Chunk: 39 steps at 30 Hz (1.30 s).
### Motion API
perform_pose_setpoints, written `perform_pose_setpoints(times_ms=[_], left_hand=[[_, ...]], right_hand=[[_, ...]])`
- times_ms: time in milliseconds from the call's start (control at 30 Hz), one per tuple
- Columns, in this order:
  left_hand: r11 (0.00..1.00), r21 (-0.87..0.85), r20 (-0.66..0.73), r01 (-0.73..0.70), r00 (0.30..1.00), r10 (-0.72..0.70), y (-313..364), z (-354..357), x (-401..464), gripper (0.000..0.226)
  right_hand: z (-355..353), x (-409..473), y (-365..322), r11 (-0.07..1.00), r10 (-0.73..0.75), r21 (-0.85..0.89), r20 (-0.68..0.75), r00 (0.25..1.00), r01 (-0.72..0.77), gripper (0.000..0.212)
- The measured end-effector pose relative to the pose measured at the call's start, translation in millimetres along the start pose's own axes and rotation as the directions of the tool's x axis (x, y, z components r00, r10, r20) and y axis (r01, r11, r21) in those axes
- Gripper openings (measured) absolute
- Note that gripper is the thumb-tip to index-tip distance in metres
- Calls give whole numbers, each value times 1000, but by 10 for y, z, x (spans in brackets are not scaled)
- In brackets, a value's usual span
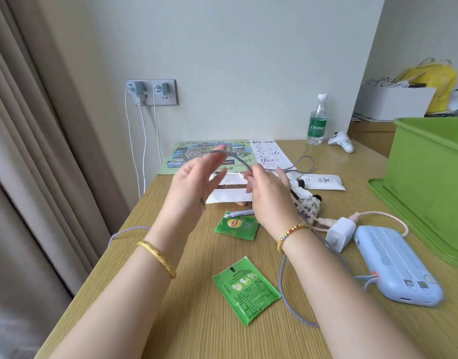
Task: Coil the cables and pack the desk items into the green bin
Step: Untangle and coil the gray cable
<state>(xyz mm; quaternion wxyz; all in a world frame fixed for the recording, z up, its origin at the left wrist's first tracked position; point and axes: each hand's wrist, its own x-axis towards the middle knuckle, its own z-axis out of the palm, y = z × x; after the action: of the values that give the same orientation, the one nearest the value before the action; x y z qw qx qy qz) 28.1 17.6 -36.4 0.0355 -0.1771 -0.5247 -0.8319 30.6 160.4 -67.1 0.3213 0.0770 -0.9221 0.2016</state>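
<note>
Both hands are raised over the wooden desk (170, 307). A grey-purple braided cable (283, 281) arcs between them. My right hand (268, 195) pinches it at the fingertips. My left hand (194, 187) has its fingers spread, and the cable arc passes over its fingertips. The cable trails under my right wrist and off the desk's left edge. The green bin (430, 182) stands at the right on its lid. A blue power bank (396, 265), a white charger (340, 233) with a pink cable, two green tea sachets (246, 288) and a pen lie on the desk.
A map leaflet (196, 151), white papers, a tube, a small doll (306, 203), a water bottle (318, 120) and a white controller sit further back. Two chargers hang in the wall socket (152, 92). A curtain is at the left; a box and yellow bag are at the back right.
</note>
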Motion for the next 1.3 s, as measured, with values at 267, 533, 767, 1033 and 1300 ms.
perform_pose_setpoints(times_ms=[267, 533, 767, 1033, 1300], left_hand=[[983, -180, -284, -22, 958, -30, 178, -260, 160, 25], [804, 577, -421, 147, 896, 139, -50, -354, 138, 20], [-6, 929, 309, -369, 769, 559, 39, -47, -60, 72], [508, 846, 310, -160, 924, -225, -286, 82, -161, 68], [908, 413, 182, 76, 970, -163, -218, -39, -38, 48]], right_hand=[[-10, -16, 195, 980, 160, -120, 3, 987, -159, 22], [-137, 18, 128, 998, 66, -10, -155, 986, -69, 37], [-174, -5, 208, 958, 121, -249, -96, 988, -141, 56], [-128, 54, 131, 947, 190, 270, -24, 982, -176, 32], [-124, -7, -57, 937, 15, 347, 33, 999, -25, 20]])
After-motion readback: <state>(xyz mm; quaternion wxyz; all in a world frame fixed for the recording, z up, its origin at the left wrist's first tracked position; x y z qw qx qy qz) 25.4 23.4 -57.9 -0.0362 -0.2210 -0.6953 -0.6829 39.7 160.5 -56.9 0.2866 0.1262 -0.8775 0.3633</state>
